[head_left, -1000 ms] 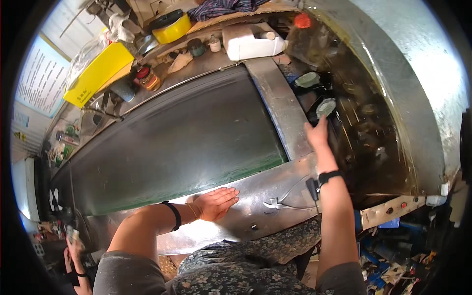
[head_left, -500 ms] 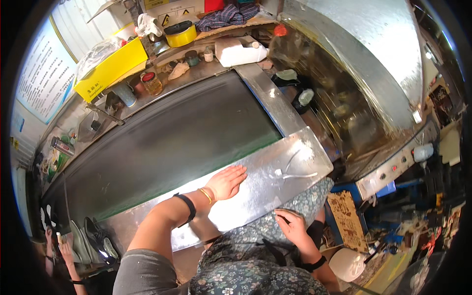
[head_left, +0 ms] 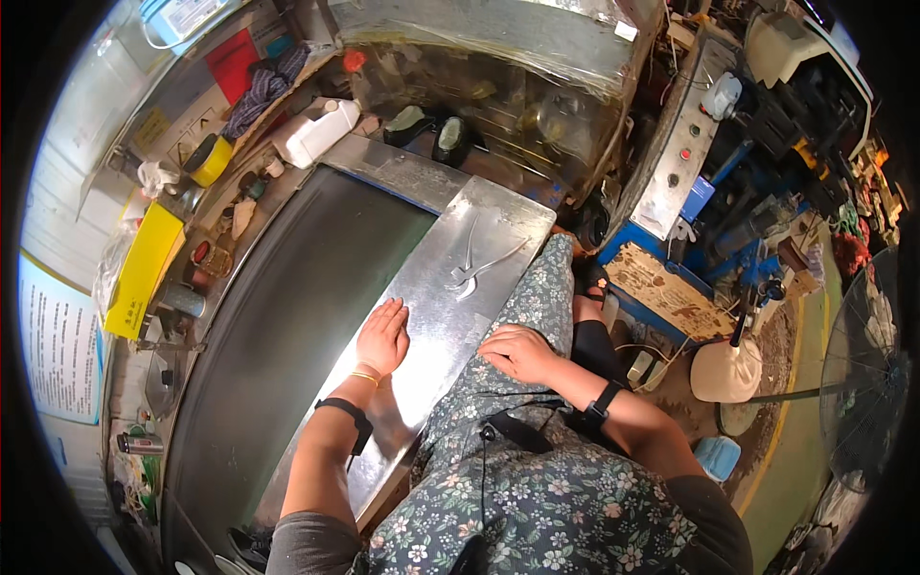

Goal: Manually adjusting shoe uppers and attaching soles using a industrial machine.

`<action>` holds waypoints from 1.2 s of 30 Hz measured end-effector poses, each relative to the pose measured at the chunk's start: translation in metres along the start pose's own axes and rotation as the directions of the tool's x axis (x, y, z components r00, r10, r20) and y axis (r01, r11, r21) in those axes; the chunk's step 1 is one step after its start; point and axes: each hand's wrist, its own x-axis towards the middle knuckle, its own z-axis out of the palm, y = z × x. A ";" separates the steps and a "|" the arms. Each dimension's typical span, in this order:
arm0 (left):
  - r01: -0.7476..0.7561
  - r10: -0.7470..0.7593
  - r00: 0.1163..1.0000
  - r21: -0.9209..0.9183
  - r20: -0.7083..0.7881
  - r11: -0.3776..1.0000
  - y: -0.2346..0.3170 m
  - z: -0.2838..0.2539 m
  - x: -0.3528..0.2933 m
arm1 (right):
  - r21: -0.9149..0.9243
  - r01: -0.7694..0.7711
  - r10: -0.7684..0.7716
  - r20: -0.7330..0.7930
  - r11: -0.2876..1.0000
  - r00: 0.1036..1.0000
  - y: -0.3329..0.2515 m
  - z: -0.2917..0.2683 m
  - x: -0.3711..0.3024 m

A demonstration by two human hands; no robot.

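My left hand (head_left: 383, 337) lies flat on a shiny metal plate (head_left: 436, 331), fingers together and stretched out, nothing held. On my lap, over the dark floral apron (head_left: 537, 311), rests my right hand (head_left: 520, 353); its fingers are loosely bent, their tips partly hidden, and nothing shows in it. A pair of metal pincers (head_left: 466, 282) lies with spread handles on the plate's far part, beyond both hands. Along the plate's left side runs a dark conveyor belt (head_left: 287, 326).
Two dark shoes (head_left: 450, 142) with pale insides stand beyond the belt's far end. At the left, a shelf carries a white jug (head_left: 316, 132), a yellow box (head_left: 144, 270) and jars. Rightward are a control panel (head_left: 673, 163), a cream round-topped object (head_left: 725, 372) and a fan (head_left: 862, 374).
The view has swung to the right, and another person's hands at lower left have left it. My right hand now lies on my lap; my left stays flat on the plate.
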 end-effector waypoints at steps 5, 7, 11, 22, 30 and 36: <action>0.012 -0.013 1.000 -0.008 -0.015 1.000 0.001 0.000 -0.001 | 0.016 0.030 -0.029 -0.076 0.999 0.997 0.002 0.000 -0.004; 0.000 0.000 1.000 -0.018 -0.016 1.000 0.001 0.000 0.000 | 0.005 0.040 -0.040 -0.090 0.999 0.995 0.003 -0.001 -0.008; -0.006 0.006 1.000 0.002 -0.010 1.000 0.000 0.001 -0.001 | 0.019 0.060 -0.058 -0.085 0.998 0.995 0.007 0.000 -0.014; 0.013 -0.015 0.998 0.032 0.062 0.999 -0.003 0.003 -0.005 | -0.029 0.046 -0.049 -0.113 0.999 0.992 0.004 0.008 -0.018; -0.005 0.002 0.998 0.044 0.068 0.999 -0.003 0.004 -0.006 | -0.014 0.048 -0.049 -0.112 0.999 0.992 0.011 0.010 -0.008; 0.010 -0.016 0.995 0.060 0.102 0.998 -0.004 0.003 -0.006 | -0.039 0.092 -0.095 -0.114 0.995 0.989 0.011 0.006 -0.014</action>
